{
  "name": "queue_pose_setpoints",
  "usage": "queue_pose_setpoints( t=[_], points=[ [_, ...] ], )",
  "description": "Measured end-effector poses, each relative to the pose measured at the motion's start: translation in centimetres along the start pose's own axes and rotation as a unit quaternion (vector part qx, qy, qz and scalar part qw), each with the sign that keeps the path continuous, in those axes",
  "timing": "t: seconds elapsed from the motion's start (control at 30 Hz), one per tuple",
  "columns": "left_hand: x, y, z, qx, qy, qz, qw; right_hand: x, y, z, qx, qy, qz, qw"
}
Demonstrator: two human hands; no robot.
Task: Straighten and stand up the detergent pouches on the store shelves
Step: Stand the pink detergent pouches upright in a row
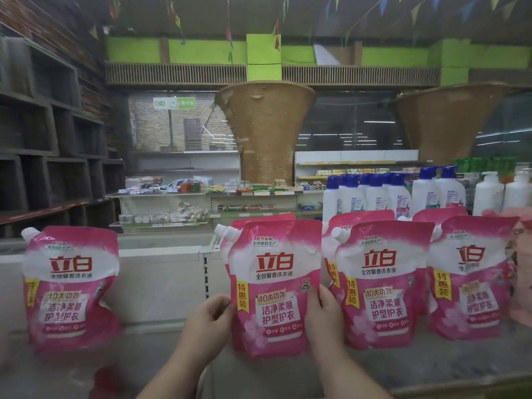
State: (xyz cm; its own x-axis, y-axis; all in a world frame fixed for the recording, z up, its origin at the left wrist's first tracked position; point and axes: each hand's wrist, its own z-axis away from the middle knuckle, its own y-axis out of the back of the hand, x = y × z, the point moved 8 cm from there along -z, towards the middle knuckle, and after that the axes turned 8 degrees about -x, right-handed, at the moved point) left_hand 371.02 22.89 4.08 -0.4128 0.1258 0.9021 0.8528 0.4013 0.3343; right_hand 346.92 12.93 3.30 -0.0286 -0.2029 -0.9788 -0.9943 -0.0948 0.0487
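Both hands, left hand [211,322] and right hand [322,309], pinching the middle detergent pouch [273,286] by its sides: square upright, base flat near the shelf [431,367] front edge.

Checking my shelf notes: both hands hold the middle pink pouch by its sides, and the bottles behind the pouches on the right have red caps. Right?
Not quite: the head view shows the bottles behind have blue caps, not red. The rest holds: the left hand and right hand hold the middle pink pouch by its sides.

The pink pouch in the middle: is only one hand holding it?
No, the left hand and the right hand grip the middle pouch by its two side edges.
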Motion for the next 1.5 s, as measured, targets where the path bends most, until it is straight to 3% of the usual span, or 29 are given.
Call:
queue_pose_setpoints(
  t=[0.33,0.8,1.07,1.5],
  points=[
    [0.8,0.0,0.1,0.026,0.008,0.001,1.000,-0.4,-0.7,0.0,-0.015,-0.028,-0.107,0.994],
    [0.9,0.0,0.9,0.068,0.008,-0.006,0.998,0.1,-0.7,0.0,-0.024,-0.049,-0.099,0.994],
    [-0.1,-1.0,1.1,0.104,0.039,0.084,0.990,0.1,-0.9,0.5,-0.055,-0.071,-0.130,0.987],
    [0.6,-1.0,1.9,0.130,0.020,0.048,0.990,0.2,-0.9,0.5,-0.061,-0.065,-0.129,0.988]
  ],
)
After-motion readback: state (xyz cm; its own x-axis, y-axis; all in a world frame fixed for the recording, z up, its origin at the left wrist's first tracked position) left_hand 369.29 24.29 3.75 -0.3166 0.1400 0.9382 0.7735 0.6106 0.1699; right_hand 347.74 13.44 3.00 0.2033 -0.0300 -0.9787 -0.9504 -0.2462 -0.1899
